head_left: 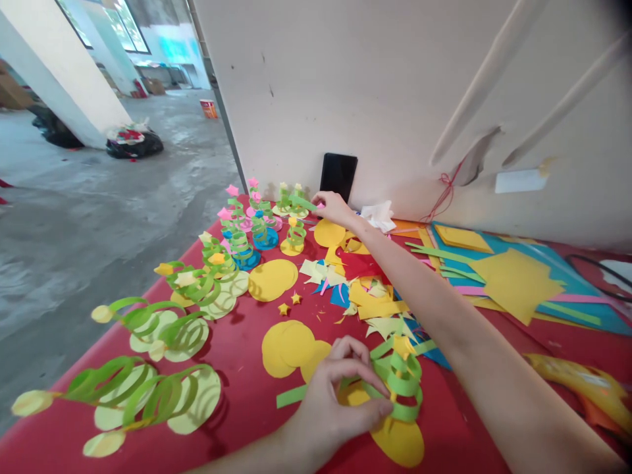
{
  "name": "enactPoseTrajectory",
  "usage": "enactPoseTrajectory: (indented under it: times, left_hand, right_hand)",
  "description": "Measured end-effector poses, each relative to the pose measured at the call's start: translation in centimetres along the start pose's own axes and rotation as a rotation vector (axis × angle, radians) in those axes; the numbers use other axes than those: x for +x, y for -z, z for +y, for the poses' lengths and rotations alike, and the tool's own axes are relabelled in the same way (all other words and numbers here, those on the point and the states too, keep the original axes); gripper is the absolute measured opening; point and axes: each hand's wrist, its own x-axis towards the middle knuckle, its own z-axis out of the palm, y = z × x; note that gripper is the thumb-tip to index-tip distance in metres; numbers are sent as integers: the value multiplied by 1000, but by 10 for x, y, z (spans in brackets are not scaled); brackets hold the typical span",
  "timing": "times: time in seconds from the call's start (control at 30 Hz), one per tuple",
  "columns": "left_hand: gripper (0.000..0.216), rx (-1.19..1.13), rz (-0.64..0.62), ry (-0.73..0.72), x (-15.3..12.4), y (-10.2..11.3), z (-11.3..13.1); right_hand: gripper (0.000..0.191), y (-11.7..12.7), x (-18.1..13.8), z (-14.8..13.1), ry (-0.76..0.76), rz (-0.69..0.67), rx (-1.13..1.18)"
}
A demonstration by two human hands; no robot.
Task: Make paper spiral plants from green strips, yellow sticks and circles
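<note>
My left hand (340,398) pinches the side of a green paper spiral (407,388) between thumb and forefinger. A yellow paper star (403,347) tops this spiral, and a yellow paper disc (402,442) lies at its foot. My right arm reaches across to the back of the table, where my right hand (333,207) is closed at the fingertips on what looks like a green paper strip (302,203). Small finished spirals (291,197) with pale stars stand just beyond that strip. Yellow discs (289,345) are stacked left of my left hand, near two small yellow stars (284,309).
Rows of green paper spirals (187,329) on coloured discs line the red table's (247,408) left side. Paper scraps (370,296) cover the middle. Coloured sheets (518,283) and a yellow packet (582,388) lie right. A black tablet (338,176) leans on the white panel.
</note>
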Motion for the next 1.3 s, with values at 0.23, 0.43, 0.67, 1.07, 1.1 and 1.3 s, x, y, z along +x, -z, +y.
enactPoseTrajectory:
  times: [0.23,0.43,0.67,1.07,1.1,1.3]
  left_hand:
    - [5,7,-23,-8,-1,0,-1]
    - [4,10,-28,-16,-1,1,-2]
    - [4,22,-41,-13,-1,1,-3]
    - [5,60,-40,-32,-1,0,-2]
    - [5,64,-40,-36,-1,0,-2]
    - [6,78,-32,-43,-2,1,-3]
  right_hand:
    - [29,31,-38,6,-204,-47,29]
    - [27,60,-83,31,-336,-165,-5]
    - [26,71,-117,48,-333,-113,-185]
    - [30,15,-69,31,-42,-197,-209]
    - [30,15,-67,31,-44,-194,-207]
    - [30,19,-68,31,-86,-112,-88]
